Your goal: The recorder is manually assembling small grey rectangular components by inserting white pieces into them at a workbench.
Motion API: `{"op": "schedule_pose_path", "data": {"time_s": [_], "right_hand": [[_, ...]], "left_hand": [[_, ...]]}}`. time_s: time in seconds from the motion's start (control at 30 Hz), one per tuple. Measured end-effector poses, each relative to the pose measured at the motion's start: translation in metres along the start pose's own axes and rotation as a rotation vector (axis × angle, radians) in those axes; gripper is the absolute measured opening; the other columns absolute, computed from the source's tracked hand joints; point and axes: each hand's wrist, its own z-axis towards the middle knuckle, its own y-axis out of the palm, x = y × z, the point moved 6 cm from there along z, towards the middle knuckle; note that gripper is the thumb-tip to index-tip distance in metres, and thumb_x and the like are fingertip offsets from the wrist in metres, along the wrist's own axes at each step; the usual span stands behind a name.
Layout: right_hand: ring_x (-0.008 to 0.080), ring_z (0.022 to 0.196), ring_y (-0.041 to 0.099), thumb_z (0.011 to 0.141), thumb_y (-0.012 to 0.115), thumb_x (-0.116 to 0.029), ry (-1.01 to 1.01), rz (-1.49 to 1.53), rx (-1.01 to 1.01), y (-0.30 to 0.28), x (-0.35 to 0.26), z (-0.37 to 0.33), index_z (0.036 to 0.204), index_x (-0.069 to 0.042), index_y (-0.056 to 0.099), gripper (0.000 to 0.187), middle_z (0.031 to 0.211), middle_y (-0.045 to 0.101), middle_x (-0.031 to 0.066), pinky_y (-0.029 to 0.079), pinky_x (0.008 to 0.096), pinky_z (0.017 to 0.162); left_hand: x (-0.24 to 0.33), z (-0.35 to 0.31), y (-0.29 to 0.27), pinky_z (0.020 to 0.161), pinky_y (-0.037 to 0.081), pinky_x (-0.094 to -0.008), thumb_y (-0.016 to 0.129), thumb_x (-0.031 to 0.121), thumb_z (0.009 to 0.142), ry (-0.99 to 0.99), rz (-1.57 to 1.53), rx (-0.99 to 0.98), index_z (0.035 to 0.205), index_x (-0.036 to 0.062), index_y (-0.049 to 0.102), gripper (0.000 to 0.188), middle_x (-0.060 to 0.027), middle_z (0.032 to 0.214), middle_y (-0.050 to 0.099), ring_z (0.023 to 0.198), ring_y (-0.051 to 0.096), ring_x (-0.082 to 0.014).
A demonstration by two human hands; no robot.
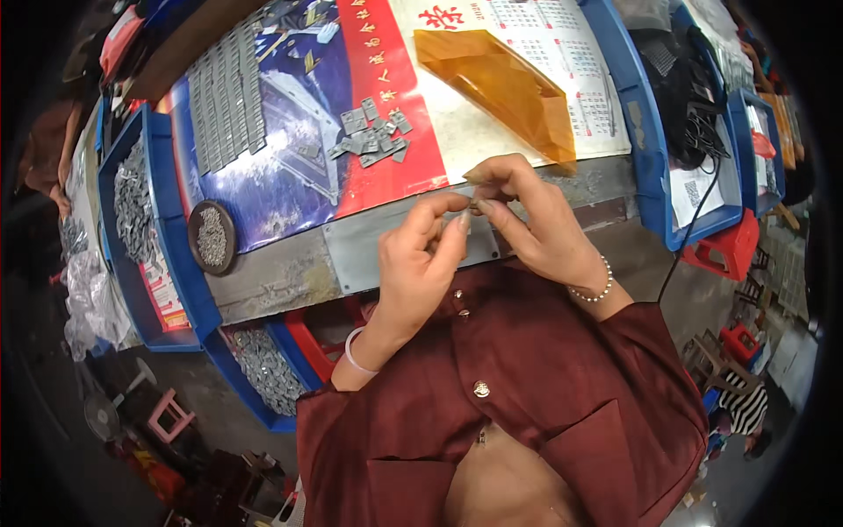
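My left hand (413, 255) and my right hand (537, 220) meet above the near edge of the table. Both are closed in a pinch, fingertips almost touching. Whatever lies between them is too small and too covered to name. Just beyond, a loose heap of small grey square metal pieces (376, 133) lies on the red strip of a poster. More such pieces stand in tight rows (226, 104) at the far left. A round dark bowl (230, 255) of tiny metal parts sits left of my left hand. Below my hands a grey metal plate (351, 255) lies on the table edge.
Blue bins with grey metal parts stand at the left (156, 211) and lower left (279, 422). A folded amber film sheet (500, 88) lies ahead of my right hand. At the right, a blue tray (645, 149) holds black cables. Stools stand on the floor.
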Motion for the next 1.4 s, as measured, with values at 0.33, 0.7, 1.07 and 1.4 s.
{"op": "schedule_pose_path", "data": {"time_s": [0.33,0.7,1.07,1.4], "right_hand": [[0.0238,0.083,0.065,0.086,0.057,0.0,0.097,0.042,-0.087,0.01,-0.001,0.001,0.113,-0.003,0.049,0.029,0.086,0.062,0.0135,0.05,0.0328,0.07],[0.0052,0.08,0.052,0.086,0.06,-0.001,0.289,0.593,0.011,0.024,0.02,-0.001,0.101,-0.001,0.052,0.017,0.091,0.054,0.0004,0.045,0.0209,0.072],[0.0073,0.076,0.051,0.083,0.059,0.001,0.183,0.324,0.029,0.02,0.009,0.001,0.098,-0.001,0.053,0.016,0.087,0.055,0.0017,0.044,0.0231,0.069],[0.0155,0.069,0.058,0.082,0.058,0.002,0.113,0.087,-0.008,0.025,-0.001,0.005,0.101,0.0,0.051,0.021,0.081,0.058,0.0091,0.047,0.0285,0.063]], "left_hand": [[0.001,0.0,-0.006,0.045,0.035,-0.0203,0.057,0.006,0.091,-0.049,-0.022,-0.043,0.09,0.0011,0.056,0.005,0.0008,0.056,0.053,0.048,0.046,-0.003],[-0.016,-0.002,-0.007,0.048,0.038,-0.0157,0.053,0.014,0.095,-0.239,-0.417,-0.085,0.098,0.0017,0.054,0.012,0.002,0.066,0.056,0.055,0.049,-0.0013],[-0.011,-0.002,-0.01,0.06,0.046,-0.0196,0.041,0.005,0.096,-0.012,-0.187,-0.048,0.12,-0.0024,0.045,0.026,-0.0031,0.072,0.058,0.065,0.054,-0.0062],[0.0,-0.005,-0.01,0.06,0.051,-0.0237,0.045,-0.001,0.092,0.246,0.153,0.01,0.123,-0.0055,0.042,0.032,-0.0079,0.071,0.063,0.064,0.061,-0.0105]]}}
